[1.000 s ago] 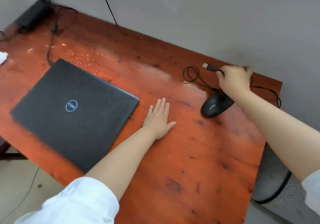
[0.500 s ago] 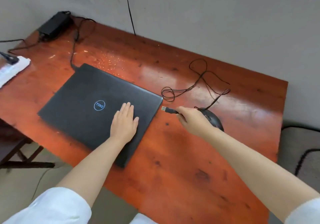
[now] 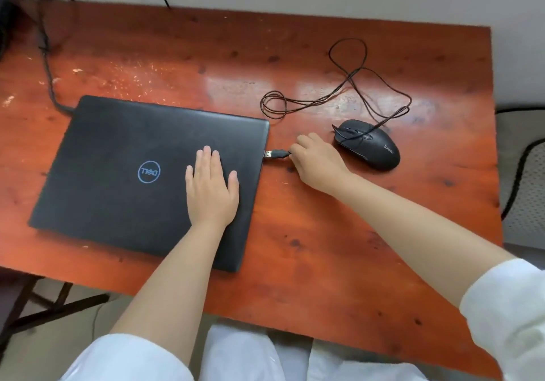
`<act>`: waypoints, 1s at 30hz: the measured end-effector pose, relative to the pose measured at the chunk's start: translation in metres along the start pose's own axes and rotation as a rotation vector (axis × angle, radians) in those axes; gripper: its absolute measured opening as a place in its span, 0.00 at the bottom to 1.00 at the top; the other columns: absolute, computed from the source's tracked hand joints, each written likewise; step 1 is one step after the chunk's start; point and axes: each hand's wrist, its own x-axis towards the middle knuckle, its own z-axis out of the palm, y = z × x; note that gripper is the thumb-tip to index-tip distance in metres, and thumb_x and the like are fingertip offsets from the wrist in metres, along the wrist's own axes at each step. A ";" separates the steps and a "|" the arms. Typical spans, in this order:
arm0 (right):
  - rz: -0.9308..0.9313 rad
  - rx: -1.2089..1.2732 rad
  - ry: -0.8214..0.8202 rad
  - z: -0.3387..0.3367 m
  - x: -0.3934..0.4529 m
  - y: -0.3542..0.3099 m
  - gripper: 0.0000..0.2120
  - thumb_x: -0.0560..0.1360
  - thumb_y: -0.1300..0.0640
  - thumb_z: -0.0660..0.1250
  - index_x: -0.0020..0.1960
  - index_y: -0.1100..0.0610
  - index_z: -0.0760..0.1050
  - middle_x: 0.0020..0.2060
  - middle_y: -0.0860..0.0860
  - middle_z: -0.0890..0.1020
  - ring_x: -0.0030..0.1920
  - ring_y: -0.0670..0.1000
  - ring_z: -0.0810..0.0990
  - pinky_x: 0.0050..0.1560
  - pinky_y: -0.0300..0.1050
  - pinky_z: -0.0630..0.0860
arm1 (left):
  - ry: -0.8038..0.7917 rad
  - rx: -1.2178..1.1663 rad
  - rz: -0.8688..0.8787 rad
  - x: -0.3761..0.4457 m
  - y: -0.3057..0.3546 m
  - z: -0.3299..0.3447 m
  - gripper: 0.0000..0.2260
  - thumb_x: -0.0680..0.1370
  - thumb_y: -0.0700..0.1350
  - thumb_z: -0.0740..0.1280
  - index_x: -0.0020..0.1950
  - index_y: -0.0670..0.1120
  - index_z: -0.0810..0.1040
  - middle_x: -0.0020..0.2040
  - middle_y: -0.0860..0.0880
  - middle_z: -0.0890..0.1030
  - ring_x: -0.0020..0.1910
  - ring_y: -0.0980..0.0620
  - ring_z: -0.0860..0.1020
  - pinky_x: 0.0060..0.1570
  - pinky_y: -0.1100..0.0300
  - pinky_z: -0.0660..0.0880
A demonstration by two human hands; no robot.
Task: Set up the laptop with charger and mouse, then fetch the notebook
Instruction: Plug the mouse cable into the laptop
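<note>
A closed black laptop (image 3: pixel 118 168) with a blue logo lies on the red-brown wooden table (image 3: pixel 295 262). My left hand (image 3: pixel 211 186) rests flat on its lid, fingers apart. My right hand (image 3: pixel 317 161) pinches the mouse's USB plug (image 3: pixel 272 154), whose metal tip sits right at the laptop's right edge. The black wired mouse (image 3: pixel 368 144) lies just right of that hand, its thin cable (image 3: pixel 354 85) looped behind it. A charger cable (image 3: pixel 47 65) runs from the table's far left corner to the laptop's back left corner. No notebook is in view.
A grey wall stands behind the table. A dark chair with a mesh seat (image 3: pixel 525 180) stands off the table's right edge. A dark metal frame (image 3: pixel 44 307) shows on the floor below the table's left front edge.
My left hand went from the table onto the laptop lid. My right hand carried the USB plug from the table's far right across to the laptop's right edge. The view shifted to look straight down.
</note>
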 end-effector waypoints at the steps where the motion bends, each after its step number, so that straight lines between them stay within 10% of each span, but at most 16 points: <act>1: -0.004 0.004 0.013 0.000 0.000 0.001 0.12 0.79 0.60 0.55 0.53 0.67 0.73 0.51 0.62 0.76 0.55 0.60 0.71 0.43 0.55 0.69 | 0.002 -0.003 0.001 0.000 0.000 0.000 0.23 0.80 0.45 0.55 0.72 0.37 0.58 0.75 0.40 0.59 0.76 0.45 0.53 0.74 0.48 0.49; 30: -0.226 -0.013 0.244 -0.002 0.010 -0.012 0.10 0.61 0.67 0.77 0.29 0.67 0.76 0.24 0.60 0.78 0.26 0.58 0.78 0.23 0.43 0.74 | 0.001 -0.042 0.006 0.001 0.000 0.003 0.23 0.79 0.44 0.56 0.72 0.35 0.58 0.75 0.38 0.59 0.75 0.42 0.54 0.74 0.49 0.50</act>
